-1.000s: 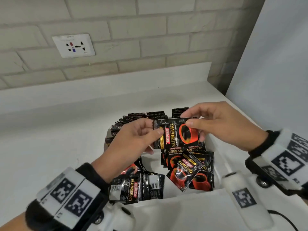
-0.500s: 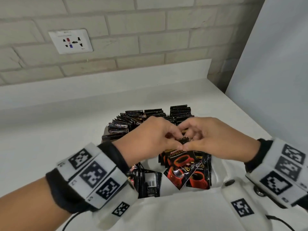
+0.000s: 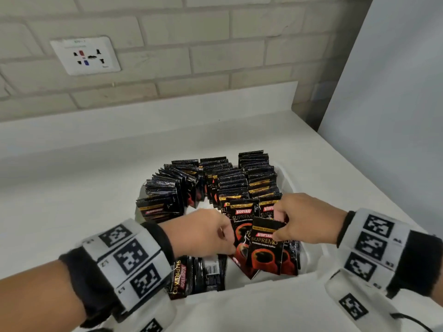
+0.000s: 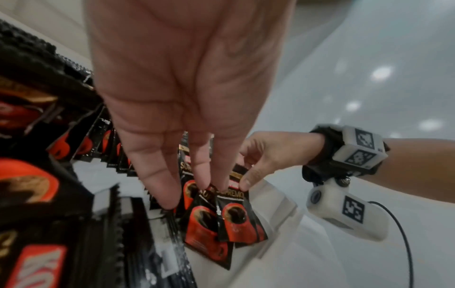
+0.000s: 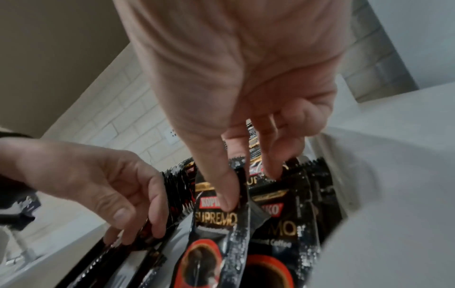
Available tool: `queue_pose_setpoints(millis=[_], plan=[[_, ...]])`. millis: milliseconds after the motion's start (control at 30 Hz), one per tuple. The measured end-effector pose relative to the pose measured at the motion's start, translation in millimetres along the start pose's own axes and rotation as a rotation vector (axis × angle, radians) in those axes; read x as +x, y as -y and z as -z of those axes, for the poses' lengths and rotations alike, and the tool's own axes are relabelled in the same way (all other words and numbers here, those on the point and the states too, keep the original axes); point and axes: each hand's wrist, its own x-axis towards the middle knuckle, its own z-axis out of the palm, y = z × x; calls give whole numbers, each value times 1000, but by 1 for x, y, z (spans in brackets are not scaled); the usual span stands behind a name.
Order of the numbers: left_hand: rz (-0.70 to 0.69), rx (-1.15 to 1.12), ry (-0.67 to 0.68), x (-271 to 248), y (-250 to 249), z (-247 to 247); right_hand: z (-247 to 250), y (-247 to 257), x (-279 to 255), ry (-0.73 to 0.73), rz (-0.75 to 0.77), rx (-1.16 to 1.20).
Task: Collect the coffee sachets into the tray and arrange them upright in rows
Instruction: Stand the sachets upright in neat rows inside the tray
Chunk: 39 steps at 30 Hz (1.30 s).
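One upright sachet (image 3: 265, 245) in the tray (image 3: 291, 185) is pinched at its top corner by the right hand (image 3: 304, 219), its body hanging below that grip, while the left hand (image 3: 203, 233) is laid with straight fingers on neighbouring sachets (image 3: 242, 233)

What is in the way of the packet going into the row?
Nothing visible. The right hand pinches the packet by its top, right in front of the row in the tray. The left hand touches packets beside it, not between.
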Motion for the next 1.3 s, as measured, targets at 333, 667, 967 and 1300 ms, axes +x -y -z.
queue_pose_setpoints(millis=[333,667,967,1300], plan=[[-115,233,156,7,-9,-16,-3,9,8,-4,-20,-79],[-134,278,111,7,-8,-22,-8,14,9,-23,52,-168],[-93,298,51,-2,-2,-18,-9,19,9,-155,159,-43],[-53,128,-390,14,-7,-9,-10,13,14,-153,167,97]])
